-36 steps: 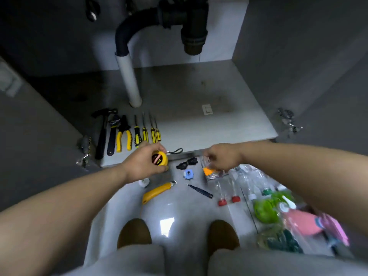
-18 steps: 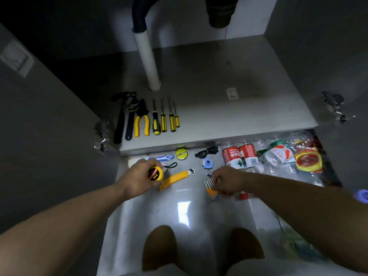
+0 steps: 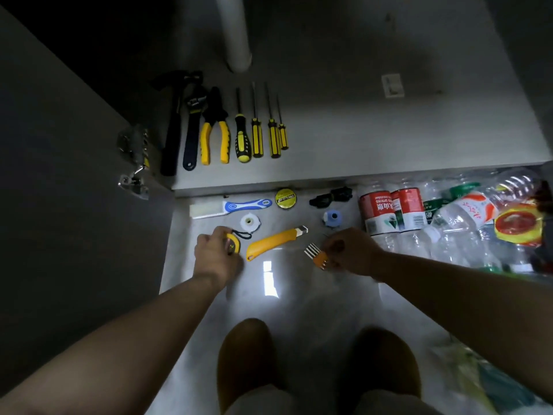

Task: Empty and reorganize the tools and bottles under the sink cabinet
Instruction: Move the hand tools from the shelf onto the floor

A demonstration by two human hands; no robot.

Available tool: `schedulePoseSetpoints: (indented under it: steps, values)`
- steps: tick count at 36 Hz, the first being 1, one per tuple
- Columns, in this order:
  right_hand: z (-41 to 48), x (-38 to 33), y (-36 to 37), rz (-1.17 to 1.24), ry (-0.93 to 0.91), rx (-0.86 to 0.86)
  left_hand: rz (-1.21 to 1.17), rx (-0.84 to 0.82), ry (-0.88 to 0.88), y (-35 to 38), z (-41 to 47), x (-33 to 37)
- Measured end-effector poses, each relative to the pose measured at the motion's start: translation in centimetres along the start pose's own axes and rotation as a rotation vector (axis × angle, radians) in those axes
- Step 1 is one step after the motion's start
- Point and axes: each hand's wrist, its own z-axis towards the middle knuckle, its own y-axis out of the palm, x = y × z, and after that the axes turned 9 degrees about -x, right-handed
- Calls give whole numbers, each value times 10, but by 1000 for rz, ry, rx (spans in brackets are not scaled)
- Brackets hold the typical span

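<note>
My left hand (image 3: pixel 215 256) grips a small yellow tape measure (image 3: pixel 233 244) low over the floor, left of a yellow utility knife (image 3: pixel 273 239). My right hand (image 3: pixel 353 252) holds an orange holder of hex keys (image 3: pixel 317 256), its metal keys pointing left. On the cabinet floor (image 3: pixel 374 136) a hammer (image 3: pixel 172 121), a wrench (image 3: pixel 193 127), yellow pliers (image 3: pixel 215 130) and several screwdrivers (image 3: pixel 260 127) lie in a row. Plastic bottles (image 3: pixel 460 223) and two red-labelled ones (image 3: pixel 392 211) are piled on the floor at the right.
In front of the cabinet edge lie a blue-handled scraper (image 3: pixel 233 207), a yellow round tin (image 3: pixel 285 198), a white tape roll (image 3: pixel 250 221), a black clip (image 3: pixel 330 196) and a blue cap (image 3: pixel 332 218). A white drain pipe (image 3: pixel 235 34) stands at the back. My brown shoes (image 3: pixel 248 363) are below.
The camera has tilted down and closer to the floor. Both hands have drawn back from the cabinet edge toward me, still holding the tape measure and the hex keys.
</note>
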Motion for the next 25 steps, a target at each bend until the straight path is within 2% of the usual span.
schedulePoseSetpoints:
  steps: [3, 8, 13, 17, 19, 21, 25]
  values:
    - [-5, -5, 2, -45, 4, 120, -65, 32, 36, 2, -3, 6]
    - [-26, -24, -6, -127, -116, 86, -63, 139, 92, -3, -3, 16]
    - [-37, -65, -51, -268, -374, 167, -95, 339, 381, -29, 0, 56]
    - [-20, -105, -87, -271, -384, 323, -52, 479, 554, -57, 13, 92]
    - [-6, -123, -100, -247, -404, 365, 57, 555, 533, -72, 25, 104]
    - [8, -136, -108, -234, -425, 399, 139, 562, 442, -88, 41, 112]
    - [38, -158, -108, -200, -405, 412, 106, 533, 236, -118, 81, 125]
